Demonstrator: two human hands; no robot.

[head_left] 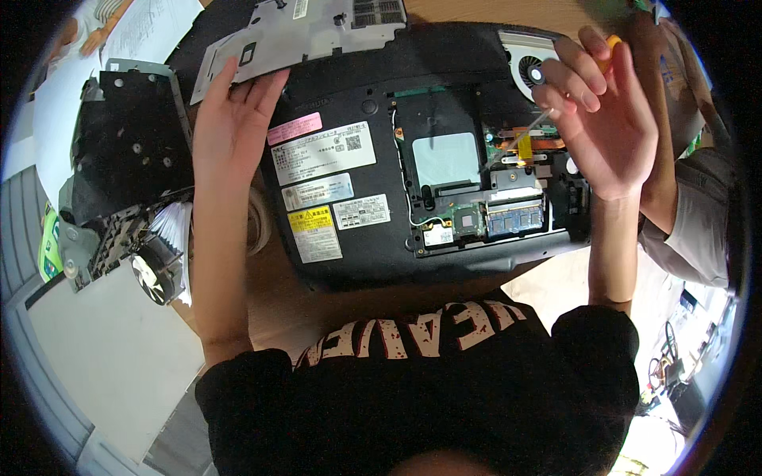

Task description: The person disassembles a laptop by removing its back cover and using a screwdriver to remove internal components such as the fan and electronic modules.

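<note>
An opened black laptop base (373, 262) lies underside up in front of me, its inner parts exposed. My right hand (603, 119) is raised over its right side, fingers closed around a screwdriver (611, 54) with an orange-yellow handle. The thin shaft slants down to the left, its tip near the inner edge of the open bay; contact with a screw cannot be made out. My left hand (234, 119) has its fingers stretched apart, touching the lower left edge of a grey cover panel (317, 40) at the laptop's far side.
A cooling fan (528, 67) and a blue memory module (514, 220) sit inside the laptop. To the left are a black plate (131, 143), a loose fan (155, 274) and white papers (155, 32). Another person's arm (663, 119) is at right, cables (671, 361) below it.
</note>
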